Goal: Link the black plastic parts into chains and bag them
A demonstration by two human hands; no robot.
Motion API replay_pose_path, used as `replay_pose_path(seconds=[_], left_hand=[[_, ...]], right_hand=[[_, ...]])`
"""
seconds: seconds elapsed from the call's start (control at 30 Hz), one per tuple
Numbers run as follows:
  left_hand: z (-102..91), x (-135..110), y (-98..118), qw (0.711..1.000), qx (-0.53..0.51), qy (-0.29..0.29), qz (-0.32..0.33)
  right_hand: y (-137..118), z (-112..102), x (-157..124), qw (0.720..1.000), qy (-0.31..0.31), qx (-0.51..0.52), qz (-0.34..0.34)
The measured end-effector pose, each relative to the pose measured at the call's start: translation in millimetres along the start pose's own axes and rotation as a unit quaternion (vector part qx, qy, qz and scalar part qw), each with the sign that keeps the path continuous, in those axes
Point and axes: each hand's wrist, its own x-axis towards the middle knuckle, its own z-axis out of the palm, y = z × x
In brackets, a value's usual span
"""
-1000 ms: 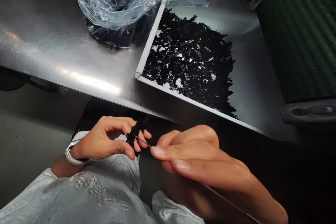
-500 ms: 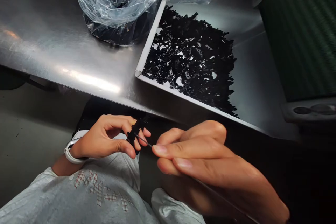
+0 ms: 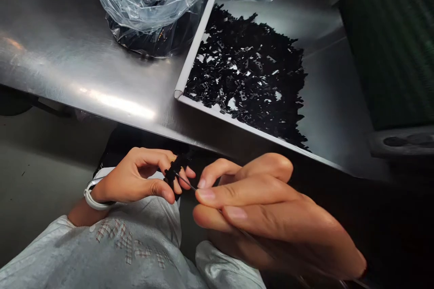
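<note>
My left hand (image 3: 139, 176), with a white band on its wrist, is closed around a stack of small black plastic parts (image 3: 174, 170) pinched between thumb and fingers. My right hand (image 3: 257, 212) pinches a thin metal rod (image 3: 186, 182) whose tip reaches into the black parts. Both hands sit below the front edge of the steel table (image 3: 84, 67), over my lap in a white garment. On the table lies a shallow white tray (image 3: 190, 67) heaped with several loose black parts (image 3: 251, 81).
A clear plastic bag (image 3: 156, 4) with more black parts sits at the back of the table, left of the tray. A dark green ribbed thing (image 3: 393, 45) stands at the right. The grey floor (image 3: 34, 180) shows at the lower left.
My right hand has shifted slightly left toward the left hand, its index finger curling up. The left hand holds the black parts in the same place.
</note>
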Motion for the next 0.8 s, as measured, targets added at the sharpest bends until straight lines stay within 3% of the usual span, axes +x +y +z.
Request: replay_pose_path(seconds=[0.2,0.3,0.43,0.53,0.6,0.7,0.8], left_hand=[[-2.5,-1.7,-1.1,1.000,0.006,0.013,-0.024],[-2.9,-2.4,-2.2,0.999,-0.001,0.013,-0.031],[-1.3,-1.7,-2.2,0.999,-0.006,0.025,-0.043],[0.4,-0.7,-2.1,0.998,-0.012,0.029,-0.049],[1.2,-0.4,-2.2,0.998,-0.018,0.026,-0.053],[1.9,-0.5,-2.0,0.998,-0.025,0.029,-0.059],[2.3,-0.4,-1.8,0.998,-0.021,0.031,-0.054]], right_hand=[[6.0,19.3,-5.9,0.990,0.128,0.043,-0.028],[5.2,23.9,-9.6,0.993,0.100,0.063,-0.018],[6.8,21.8,-7.2,0.984,0.161,0.079,-0.011],[9.9,16.9,-1.7,0.994,0.087,0.072,-0.014],[11.7,16.4,0.6,0.995,0.073,0.071,-0.014],[13.5,20.2,-1.6,0.988,0.140,0.064,-0.016],[13.2,19.5,-8.1,0.985,0.160,0.059,-0.034]])
